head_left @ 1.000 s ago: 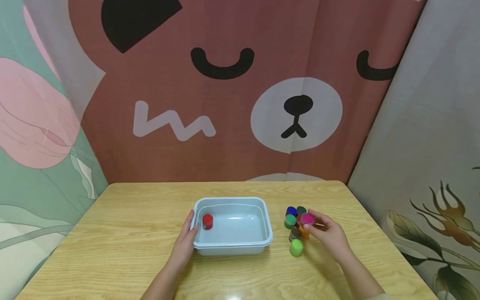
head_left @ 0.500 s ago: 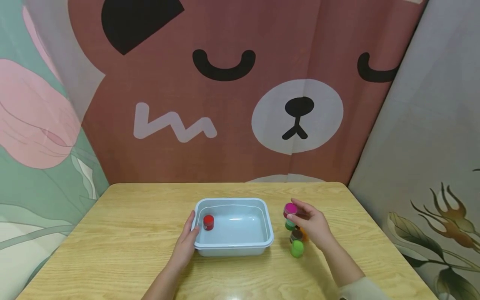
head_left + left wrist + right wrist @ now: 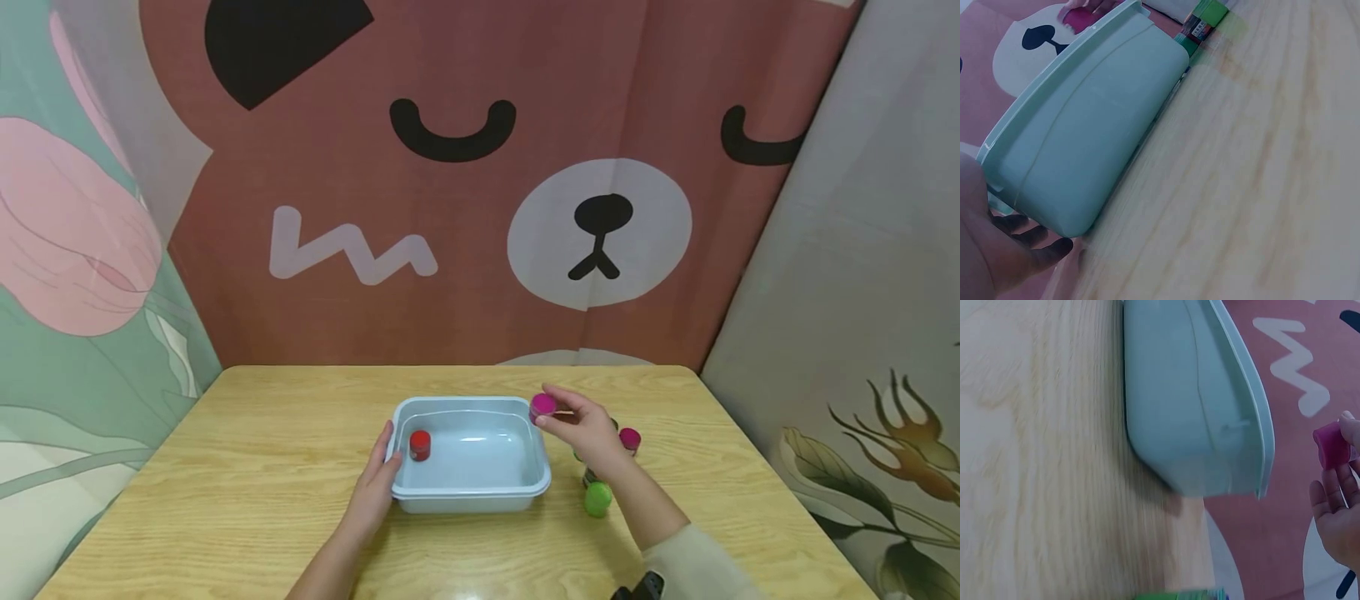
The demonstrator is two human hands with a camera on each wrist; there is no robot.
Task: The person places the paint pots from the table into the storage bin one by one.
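A light blue plastic tub [image 3: 472, 493] stands on the table, and one red jar [image 3: 420, 446] sits inside at its left. My left hand [image 3: 375, 479] grips the tub's left end, thumb at the rim and fingers on the outer wall, as the left wrist view [image 3: 1007, 250] also shows. Between thumb and fingers, my right hand [image 3: 588, 433] pinches a small magenta-lidded jar [image 3: 543, 407] by the tub's far right corner. In the right wrist view this magenta jar [image 3: 1333, 445] is higher than the tub's rim. Beneath my right forearm, the other jars are partly hidden.
To the tub's right stand several small jars, among them a light green jar [image 3: 597, 500] in front and another magenta-lidded jar [image 3: 630, 440] behind. The wooden table [image 3: 262, 467] backs onto a bear-print curtain [image 3: 337, 317]. A floral curtain [image 3: 847, 317] hangs at the right.
My right hand has lifted the magenta jar from the cluster and carried it left to the tub's far right corner. My left hand stays on the tub.
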